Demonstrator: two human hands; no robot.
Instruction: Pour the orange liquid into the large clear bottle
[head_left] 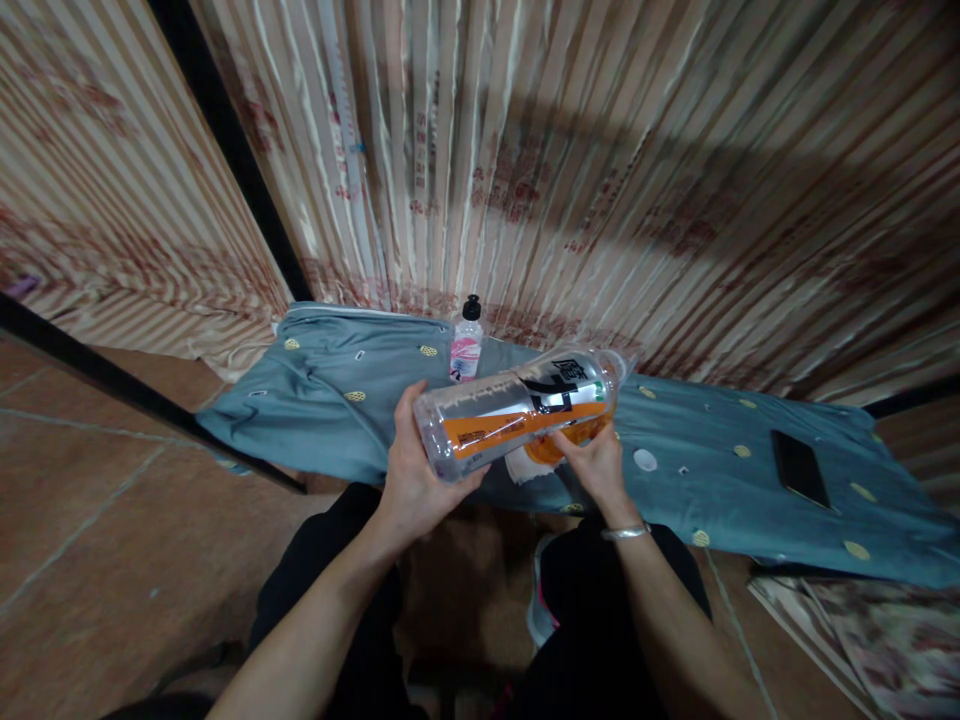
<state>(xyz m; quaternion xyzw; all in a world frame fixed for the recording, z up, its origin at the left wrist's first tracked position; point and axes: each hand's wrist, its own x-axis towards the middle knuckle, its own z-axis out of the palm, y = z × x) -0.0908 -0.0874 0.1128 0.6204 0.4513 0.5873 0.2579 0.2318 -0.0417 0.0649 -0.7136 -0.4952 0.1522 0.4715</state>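
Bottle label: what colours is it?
The bottle label is orange, silver and black; head view.

Small bottle point(466, 341) just behind held bottle point(517, 410)

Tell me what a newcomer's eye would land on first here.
First, the big clear bottle with the orange and silver label, held sideways in mid-frame: the left hand grips its base end, the right hand touches its underside. Behind it a small black-capped bottle stands on the blue-grey cloth, and a dark phone lies on that cloth at the right.
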